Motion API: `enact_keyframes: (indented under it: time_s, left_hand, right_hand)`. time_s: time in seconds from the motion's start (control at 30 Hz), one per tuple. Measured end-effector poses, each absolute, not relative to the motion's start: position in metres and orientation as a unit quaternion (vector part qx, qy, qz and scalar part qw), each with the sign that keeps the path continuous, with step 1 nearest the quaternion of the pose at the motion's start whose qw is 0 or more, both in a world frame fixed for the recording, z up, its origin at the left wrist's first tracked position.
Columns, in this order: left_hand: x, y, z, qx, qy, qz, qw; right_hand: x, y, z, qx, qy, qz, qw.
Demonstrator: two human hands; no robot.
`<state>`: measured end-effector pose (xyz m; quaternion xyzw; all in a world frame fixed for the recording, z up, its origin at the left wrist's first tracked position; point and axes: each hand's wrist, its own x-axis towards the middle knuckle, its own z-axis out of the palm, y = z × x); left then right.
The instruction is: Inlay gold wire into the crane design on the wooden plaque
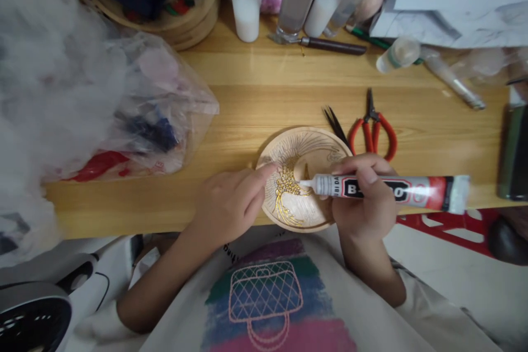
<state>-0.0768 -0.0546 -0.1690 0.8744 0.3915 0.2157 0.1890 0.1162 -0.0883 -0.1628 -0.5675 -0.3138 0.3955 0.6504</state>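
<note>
My right hand (367, 198) is closed around a glue tube (396, 191) with a red, black and white label. The tube lies nearly level, its narrow nozzle pointing left over a round wooden plate (315, 214). The plate bears a drawn line pattern, part of which is covered by gold wire (289, 179). The nozzle tip is close to the gold part; whether it touches cannot be made out. From the left, my left hand (233, 203) rests at the plate's rim, its index finger stretched onto the pattern beside the gold wire and the other fingers curled.
Behind the plate lie black tweezers (336, 124) and red-handled pliers (373, 129). A craft knife (332, 45) sits before several bottles (246, 5). Plastic bags (165, 104) crowd the left, below a round wooden basket (193, 25). A small jar (398, 55) stands at the right.
</note>
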Motion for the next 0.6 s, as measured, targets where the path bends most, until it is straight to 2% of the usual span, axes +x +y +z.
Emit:
enact_keyframes:
  time_s: [0.3,0.6]
  left_hand:
    - [-0.076,-0.067,-0.162,0.753,0.479,0.289,0.348]
    - [-0.051,-0.072,-0.133,0.744,0.452,0.314,0.378]
  right_hand:
    - [0.134,-0.089,-0.147,-0.474,-0.263,0.503,0.673]
    - [0.126,-0.103,-0.131,-0.4,-0.26,0.593,0.648]
